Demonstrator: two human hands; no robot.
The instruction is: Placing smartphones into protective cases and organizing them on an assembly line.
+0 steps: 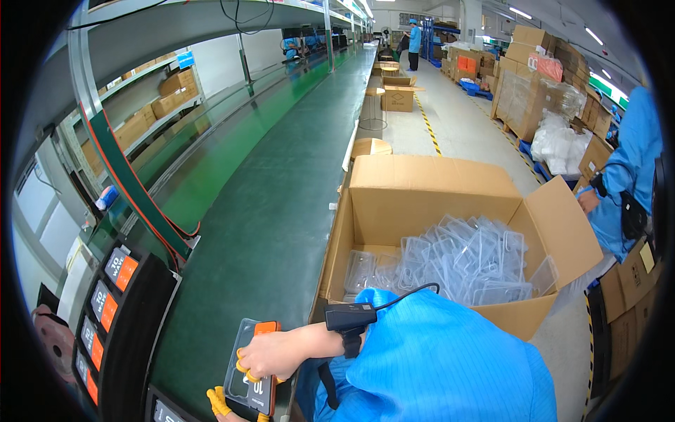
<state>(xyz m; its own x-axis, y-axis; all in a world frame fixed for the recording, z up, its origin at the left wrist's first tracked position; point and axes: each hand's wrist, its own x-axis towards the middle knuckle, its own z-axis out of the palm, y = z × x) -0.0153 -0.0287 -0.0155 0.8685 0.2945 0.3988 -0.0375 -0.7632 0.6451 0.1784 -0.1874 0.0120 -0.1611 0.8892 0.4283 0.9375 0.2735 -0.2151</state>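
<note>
Near the lower edge, a clear plastic case (243, 336) and a black-and-orange box (267, 328) lie together over the green bench. I cannot make out whether the box is inside the case or beside it. My right hand (273, 354), with yellow finger covers, reaches over them from the right, its fingers bent down and gripping the clear case. My left hand (221, 404), also in yellow finger covers, holds the near end of the box, fingers on its left side and thumb at its near edge. The frame cuts off most of this hand.
A large open carton (436, 172) full of clear plastic cases (460, 260) stands at my right. Left of the green bench (260, 169) a black rack (119, 330) holds several orange-and-grey boxes (103, 304). A co-worker in blue (636, 155) is at the far right.
</note>
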